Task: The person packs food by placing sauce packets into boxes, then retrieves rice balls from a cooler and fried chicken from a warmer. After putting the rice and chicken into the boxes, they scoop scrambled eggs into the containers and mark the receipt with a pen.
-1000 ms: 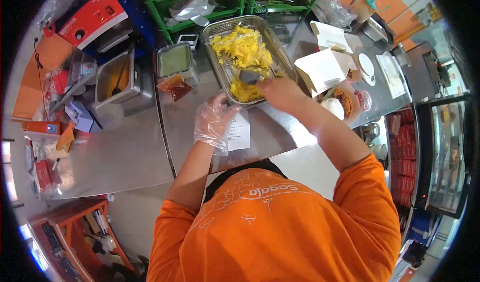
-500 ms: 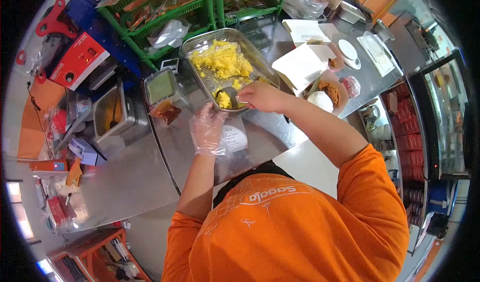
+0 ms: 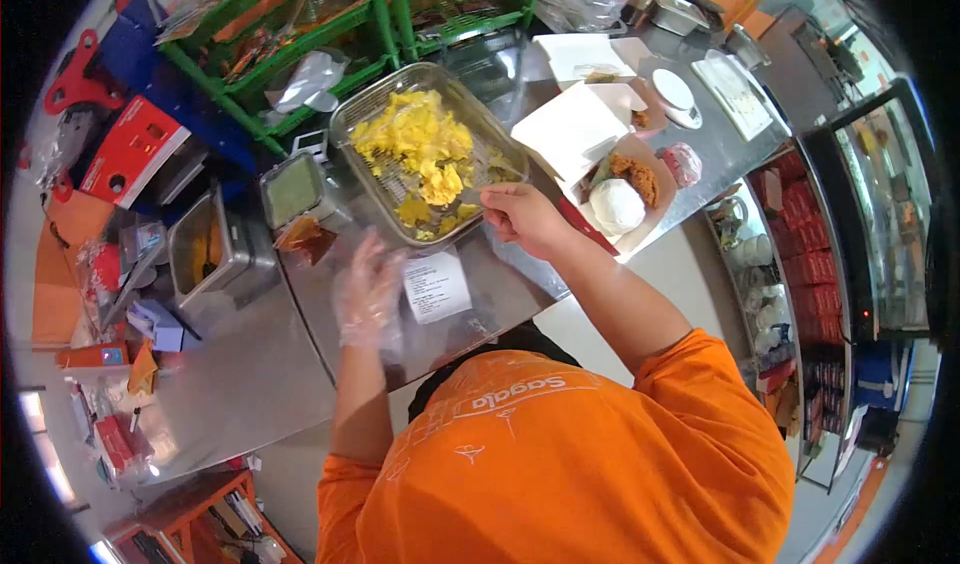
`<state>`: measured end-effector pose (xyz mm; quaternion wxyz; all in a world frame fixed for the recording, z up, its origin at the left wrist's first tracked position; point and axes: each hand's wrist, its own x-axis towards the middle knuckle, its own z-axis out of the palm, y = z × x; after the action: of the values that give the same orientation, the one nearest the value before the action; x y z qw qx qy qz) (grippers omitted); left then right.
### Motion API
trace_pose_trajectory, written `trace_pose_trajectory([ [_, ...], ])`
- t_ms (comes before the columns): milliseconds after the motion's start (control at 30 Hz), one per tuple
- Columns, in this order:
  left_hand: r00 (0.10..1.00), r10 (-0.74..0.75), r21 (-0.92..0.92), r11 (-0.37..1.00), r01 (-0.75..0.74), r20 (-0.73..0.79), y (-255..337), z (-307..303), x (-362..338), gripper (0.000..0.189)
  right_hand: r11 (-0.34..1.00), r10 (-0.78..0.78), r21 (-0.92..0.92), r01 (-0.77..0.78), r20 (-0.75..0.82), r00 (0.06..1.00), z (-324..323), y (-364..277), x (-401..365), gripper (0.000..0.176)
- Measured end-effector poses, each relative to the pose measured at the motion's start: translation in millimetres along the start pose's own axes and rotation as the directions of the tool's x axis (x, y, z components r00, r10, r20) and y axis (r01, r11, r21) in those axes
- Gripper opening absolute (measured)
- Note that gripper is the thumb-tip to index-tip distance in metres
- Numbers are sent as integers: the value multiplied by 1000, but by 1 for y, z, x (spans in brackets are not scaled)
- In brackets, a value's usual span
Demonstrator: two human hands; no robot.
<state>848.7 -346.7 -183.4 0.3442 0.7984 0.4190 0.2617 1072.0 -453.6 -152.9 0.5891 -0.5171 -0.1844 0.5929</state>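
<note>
A rectangular steel tray [image 3: 352,169] with a perforated rack holds a heap of yellow scrambled egg [image 3: 420,144]. My right hand [image 3: 525,221] is bare and closed at the tray's near right corner, around the handle of a spoon whose head is hard to make out. My left hand [image 3: 370,289], in a clear plastic glove, is blurred just below the tray, its fingers apart and nothing seen in them. Beside it on the steel table lies a printed slip [image 3: 437,286]. An open paper box [image 3: 570,129] to the right contains white rice [image 3: 617,207] and fried chicken [image 3: 638,177].
Green basket shelves [image 3: 300,24] stand behind the tray. Left of it are a lidded container [image 3: 292,189], a sauce packet [image 3: 306,238] and a deep steel pan [image 3: 210,239]. A white scale [image 3: 675,97], a red-and-white wrapped bundle [image 3: 680,164] and a white tray [image 3: 740,99] are at right.
My left hand has let go of the tray's near edge and moved down and left. My right hand has drawn back toward the tray's right corner. The egg on the spoon no longer shows.
</note>
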Motion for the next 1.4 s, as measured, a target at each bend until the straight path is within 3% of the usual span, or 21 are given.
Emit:
trace_pose_trajectory([
  [67, 1000, -21, 78, 997, 22, -9, -3, -22, -8, 50, 990, -19, 139, 24, -37, 999, 0, -16, -25, 16],
  [133, 975, -223, -309, 928, 208, -11, -27, -32, -21, 49, 972, -68, 221, 76, -43, 997, -10, -23, -45, 13],
  [200, 972, -234, -335, 918, 212, -25, -28, -39, -41, 48, 959, -140, 246, 138, -10, 990, -39, -28, -74, 11],
  [267, 963, -269, -289, 924, 251, -24, -24, -47, -56, 45, 978, -142, 103, 183, -319, 937, -47, -47, -116, 18],
  [333, 949, -315, -170, 936, 309, -5, -19, -49, -66, 40, 972, -181, 53, 230, -459, 870, -75, -43, -142, 15],
  [433, 976, -216, -325, 926, 193, -35, -39, -36, -77, 31, 890, -321, -455, 18, -598, 734, -103, -27, -154, 18],
  [467, 979, -203, -312, 932, 184, -29, -43, -32, -76, 29, 616, -569, -788, 1, -445, 692, -109, -18, -152, 18],
  [500, 981, -194, -298, 938, 178, -23, -47, -30, -76, 27, 230, -726, -972, -40, -199, 658, -114, -8, -149, 19],
  [533, 983, -185, -282, 944, 173, -18, -46, -29, -76, 26, -196, -763, -976, -93, 92, 640, -111, -4, -146, 19],
  [567, 988, -156, -225, 963, 150, -12, -42, -29, -77, 24, -204, -676, -963, -175, 9, 737, -105, -2, -148, 22],
  [667, 996, -84, -76, 994, 83, -15, -36, -33, -74, 20, -381, -634, -892, -245, 60, 771, -95, -2, -149, 23],
  [833, 999, 43, 168, 985, -39, -15, -40, -33, -74, 17, -264, -693, -943, -201, 41, 720, -86, -5, -157, 24],
  [967, 999, -4, 66, 998, 6, -36, -42, -29, -78, 18, -198, -699, -966, -167, 20, 715, -77, -2, -156, 21],
  [1067, 994, -12, 55, 998, 19, -109, -38, -32, -74, 19, 213, -768, -976, -38, -192, 611, -56, -14, -155, 18],
  [1100, 989, -4, 98, 995, 19, -150, -50, -29, -73, 19, 474, -622, -880, -40, -366, 693, -38, -26, -155, 17],
  [1133, 984, 8, 143, 990, 17, -176, -60, -28, -71, 20, 432, -653, -891, 139, -202, 730, -24, -30, -150, 21],
  [1200, 983, 63, 25, 998, -60, -171, -64, -19, -57, 23, 242, -651, -918, 314, 87, 754, 12, -38, -122, 22],
  [1267, 994, 38, -94, 994, -48, -104, -39, -11, -34, 29, -74, -576, -922, 380, 351, 738, 36, -32, -73, 19],
  [1300, 999, -15, -145, 989, 11, -30, -18, -12, -22, 33, -272, -465, -930, 246, 351, 813, 42, -29, -49, 19],
  [1333, 999, 1, -35, 999, -3, -36, -13, -4, -12, 36, -475, -361, -872, 120, 317, 877, 44, -25, -28, 19],
  [1400, 999, 1, 112, 994, 4, -45, -21, 15, 12, 42, -556, -332, -830, 43, 270, 904, 39, -15, 5, 17],
])
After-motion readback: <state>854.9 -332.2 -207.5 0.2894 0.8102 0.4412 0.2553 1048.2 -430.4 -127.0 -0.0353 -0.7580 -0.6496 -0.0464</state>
